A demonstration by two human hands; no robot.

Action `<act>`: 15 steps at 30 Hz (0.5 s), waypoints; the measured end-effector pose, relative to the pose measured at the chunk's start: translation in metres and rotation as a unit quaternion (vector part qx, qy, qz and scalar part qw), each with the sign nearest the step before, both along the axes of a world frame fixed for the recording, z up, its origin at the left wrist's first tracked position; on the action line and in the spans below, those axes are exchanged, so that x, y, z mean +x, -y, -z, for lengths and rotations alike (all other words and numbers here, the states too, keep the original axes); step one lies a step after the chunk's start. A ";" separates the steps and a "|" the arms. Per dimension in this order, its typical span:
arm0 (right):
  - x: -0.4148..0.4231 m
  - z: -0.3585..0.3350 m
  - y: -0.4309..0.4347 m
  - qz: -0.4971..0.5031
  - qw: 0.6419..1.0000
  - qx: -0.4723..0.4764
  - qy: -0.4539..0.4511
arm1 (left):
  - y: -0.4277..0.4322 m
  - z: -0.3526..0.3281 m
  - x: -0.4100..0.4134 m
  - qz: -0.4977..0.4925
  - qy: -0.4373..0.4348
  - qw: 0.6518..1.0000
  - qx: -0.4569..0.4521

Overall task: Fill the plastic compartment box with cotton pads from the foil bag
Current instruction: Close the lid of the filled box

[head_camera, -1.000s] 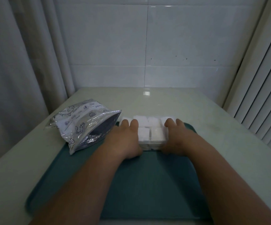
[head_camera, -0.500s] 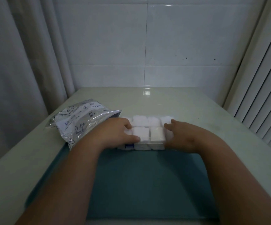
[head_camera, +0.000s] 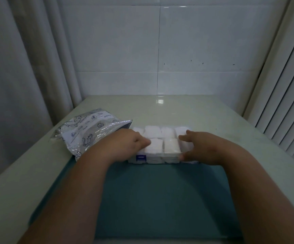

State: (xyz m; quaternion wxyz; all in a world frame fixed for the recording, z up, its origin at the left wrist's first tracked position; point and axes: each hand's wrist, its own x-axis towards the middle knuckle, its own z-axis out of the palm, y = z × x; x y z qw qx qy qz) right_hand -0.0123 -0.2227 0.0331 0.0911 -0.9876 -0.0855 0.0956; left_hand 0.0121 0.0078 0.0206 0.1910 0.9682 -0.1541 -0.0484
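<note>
The box (head_camera: pixel 162 152) lies along the far edge of the mat (head_camera: pixel 160 199) on the counter (head_camera: pixel 213 120), just beside the foil bag (head_camera: pixel 89 131), long axis left to right, label toward the person. The left hand (head_camera: pixel 125 147) curls over its left end and the right hand (head_camera: pixel 202 148) clasps its right end. With cotton pads (head_camera: pixel 153 132) packed brim-high, a squeeze or tilt could pop some out.

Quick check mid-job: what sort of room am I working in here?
Probably a bathroom or utility corner: white tiled wall, grey curtain, pale countertop carrying a teal tray.
</note>
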 end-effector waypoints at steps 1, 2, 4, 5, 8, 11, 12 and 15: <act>0.000 0.001 0.001 0.000 1.000 0.000 0.000 | -0.002 0.000 0.000 0.002 -0.010 1.000 -0.011; 0.000 0.001 0.001 0.000 1.000 -0.001 0.000 | -0.003 0.000 0.000 0.006 -0.018 1.000 -0.007; 0.000 0.001 0.002 0.000 1.000 -0.001 -0.003 | -0.006 0.001 0.001 0.017 -0.018 0.999 0.033; 0.001 0.001 0.003 -0.001 1.000 -0.001 -0.004 | -0.007 0.001 0.001 0.020 -0.014 0.999 0.046; 0.002 0.001 0.004 0.001 1.000 0.002 -0.012 | -0.006 0.000 0.001 0.020 0.002 0.999 0.046; 0.003 0.002 0.005 0.013 1.000 0.023 -0.012 | -0.003 -0.001 0.001 0.015 0.012 0.998 0.052; 0.003 0.002 0.005 0.017 0.999 0.028 -0.012 | -0.002 -0.001 0.001 0.013 0.015 0.998 0.055; 0.003 0.003 0.004 0.033 0.999 0.040 -0.013 | -0.003 0.001 0.002 0.008 0.016 0.998 0.057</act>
